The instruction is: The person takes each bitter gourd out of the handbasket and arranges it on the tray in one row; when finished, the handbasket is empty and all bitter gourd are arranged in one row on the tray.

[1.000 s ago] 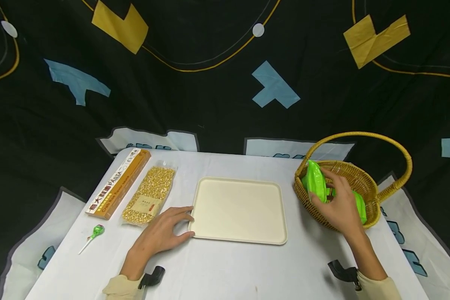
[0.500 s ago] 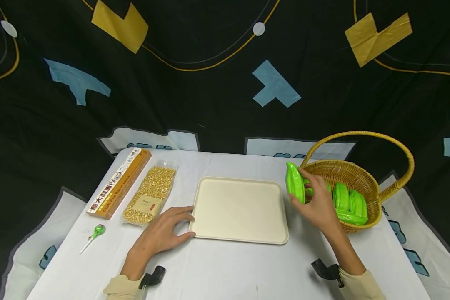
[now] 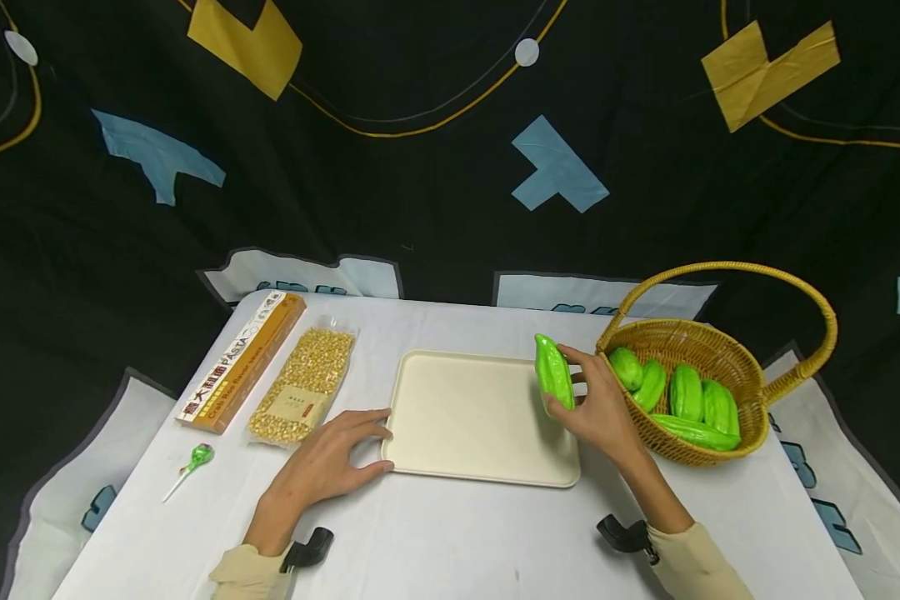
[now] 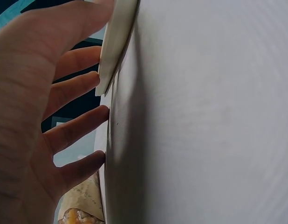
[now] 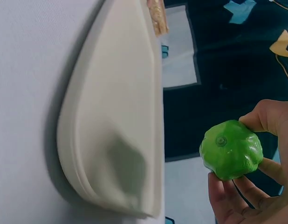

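My right hand pinches a glossy green ridged gourd between thumb and fingers. It is held upright above the right side of a cream tray, and in the right wrist view its lobed end faces the camera, apart from the tray. My left hand rests by the tray's left edge, fingers spread and loosely bent. In the left wrist view, some fingertips of that hand touch the tray's rim. Several similar green gourds lie in a wicker basket on the right.
Left of the tray lie a bag of corn kernels, a pasta box and a green-wrapped lollipop. The basket's tall handle arches over it. A dark cloth backdrop hangs behind the white table.
My right hand has lifted the green gourd out of the basket and carried it left over the tray's right side. My left hand has stayed at the tray's left edge.
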The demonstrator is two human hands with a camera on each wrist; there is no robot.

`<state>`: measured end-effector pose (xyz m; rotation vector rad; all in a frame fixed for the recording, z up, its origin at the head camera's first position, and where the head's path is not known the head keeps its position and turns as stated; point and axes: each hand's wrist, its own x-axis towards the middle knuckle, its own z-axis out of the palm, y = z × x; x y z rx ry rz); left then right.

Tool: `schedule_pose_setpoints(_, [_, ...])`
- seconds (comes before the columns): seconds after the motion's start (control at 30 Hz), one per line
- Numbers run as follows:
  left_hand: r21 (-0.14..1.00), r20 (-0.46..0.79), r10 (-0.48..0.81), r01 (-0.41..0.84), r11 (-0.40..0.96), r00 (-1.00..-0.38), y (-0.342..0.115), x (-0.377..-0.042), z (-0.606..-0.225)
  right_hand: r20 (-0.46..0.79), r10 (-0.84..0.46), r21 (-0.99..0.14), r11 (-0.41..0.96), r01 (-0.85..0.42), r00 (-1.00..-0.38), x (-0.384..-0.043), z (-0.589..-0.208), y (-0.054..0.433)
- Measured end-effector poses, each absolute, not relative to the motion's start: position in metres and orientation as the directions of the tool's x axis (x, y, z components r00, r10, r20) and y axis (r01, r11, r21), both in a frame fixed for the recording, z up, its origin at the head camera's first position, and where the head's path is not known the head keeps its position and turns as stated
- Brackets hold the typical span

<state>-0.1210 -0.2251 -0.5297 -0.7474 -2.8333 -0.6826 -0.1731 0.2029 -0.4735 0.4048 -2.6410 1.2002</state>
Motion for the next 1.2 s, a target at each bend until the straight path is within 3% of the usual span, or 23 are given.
schedule_pose_setpoints(1.2, [0.384,0.226,0.435,0.49,0.782,-0.872,-0.224,-0.12,-0.526,0.166,-0.261,-0.755,0.587,-0.293,-0.951,-0.196,-0.504,0.121])
